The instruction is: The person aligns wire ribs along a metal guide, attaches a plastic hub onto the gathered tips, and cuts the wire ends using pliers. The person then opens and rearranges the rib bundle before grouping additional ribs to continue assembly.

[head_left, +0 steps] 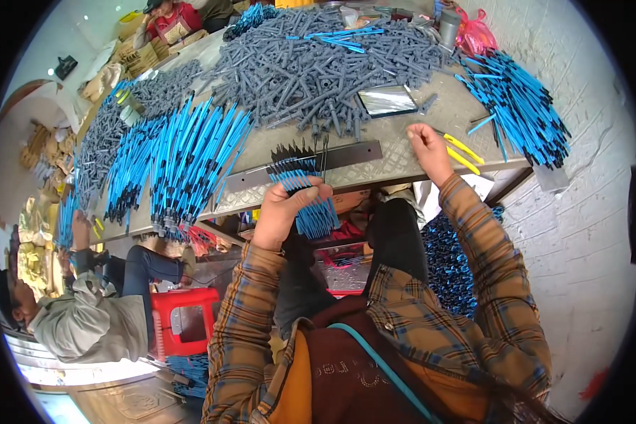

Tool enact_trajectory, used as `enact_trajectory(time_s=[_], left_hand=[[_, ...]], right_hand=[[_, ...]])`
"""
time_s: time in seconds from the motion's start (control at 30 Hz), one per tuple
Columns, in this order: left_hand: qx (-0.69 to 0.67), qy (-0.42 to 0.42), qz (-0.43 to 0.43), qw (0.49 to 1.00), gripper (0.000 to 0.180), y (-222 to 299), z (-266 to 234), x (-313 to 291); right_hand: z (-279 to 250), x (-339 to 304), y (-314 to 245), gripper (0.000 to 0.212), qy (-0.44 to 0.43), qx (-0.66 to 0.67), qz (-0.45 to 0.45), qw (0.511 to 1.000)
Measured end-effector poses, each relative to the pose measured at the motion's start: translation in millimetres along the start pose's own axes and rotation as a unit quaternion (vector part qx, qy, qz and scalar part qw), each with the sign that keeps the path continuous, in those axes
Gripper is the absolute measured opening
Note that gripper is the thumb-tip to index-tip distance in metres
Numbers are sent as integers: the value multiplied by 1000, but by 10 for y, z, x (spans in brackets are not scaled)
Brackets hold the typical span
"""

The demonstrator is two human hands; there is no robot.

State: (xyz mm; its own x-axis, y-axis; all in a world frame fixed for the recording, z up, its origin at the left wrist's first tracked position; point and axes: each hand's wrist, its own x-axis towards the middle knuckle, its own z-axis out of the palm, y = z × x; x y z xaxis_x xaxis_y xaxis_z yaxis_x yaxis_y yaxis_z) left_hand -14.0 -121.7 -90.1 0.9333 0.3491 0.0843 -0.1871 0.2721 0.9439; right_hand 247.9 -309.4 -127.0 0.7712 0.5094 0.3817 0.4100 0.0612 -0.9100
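Note:
My left hand [286, 212] is closed round a fanned bundle of thin blue sticks with black ends [316, 215], at the near edge of the table. Beside the bundle, a few thin dark rods [324, 157] stand up over a flat metal bar [353, 154] lying along that edge. My right hand [431, 150] is raised over the table to the right, its thumb and fingers pinched together. What it holds, if anything, is too small to make out. Just right of it lies a yellow-handled hand tool [463, 154], its head partly hidden by the hand.
A big heap of grey plastic pieces [318, 78] covers the table's middle. Piles of blue-and-black sticks lie left [198, 155] and right [519, 106]. A shiny rectangular plate [387, 101] rests before the heap. Another person [99, 318] sits left by a red stool [184, 311]; one more [173, 21] sits beyond.

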Motion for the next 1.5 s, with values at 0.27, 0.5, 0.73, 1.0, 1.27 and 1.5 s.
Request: enact_trajectory(time_s=[0.27, 0.5, 0.73, 1.0, 1.27, 1.5], left_hand=[[14, 5, 16, 1000, 18, -50, -29, -53], [-2, -7, 2, 1000, 18, 27, 1, -32], [-20, -13, -22, 999, 18, 45, -19, -23], [-16, -21, -15, 1000, 18, 46, -9, -49], [50, -32, -31, 998, 18, 88, 24, -57], [50, -49, -46, 996, 18, 108, 19, -56]], right_hand=[[521, -351, -1272, 15, -166, -124, -147, 967], [699, -182, -1326, 22, -224, -191, -266, 918], [727, -106, -1388, 24, -276, -185, -225, 916], [754, -107, -1444, 25, -282, -195, -246, 907], [683, 1, -1803, 27, -374, -392, -252, 802], [821, -148, -1391, 27, -341, -184, -155, 909]])
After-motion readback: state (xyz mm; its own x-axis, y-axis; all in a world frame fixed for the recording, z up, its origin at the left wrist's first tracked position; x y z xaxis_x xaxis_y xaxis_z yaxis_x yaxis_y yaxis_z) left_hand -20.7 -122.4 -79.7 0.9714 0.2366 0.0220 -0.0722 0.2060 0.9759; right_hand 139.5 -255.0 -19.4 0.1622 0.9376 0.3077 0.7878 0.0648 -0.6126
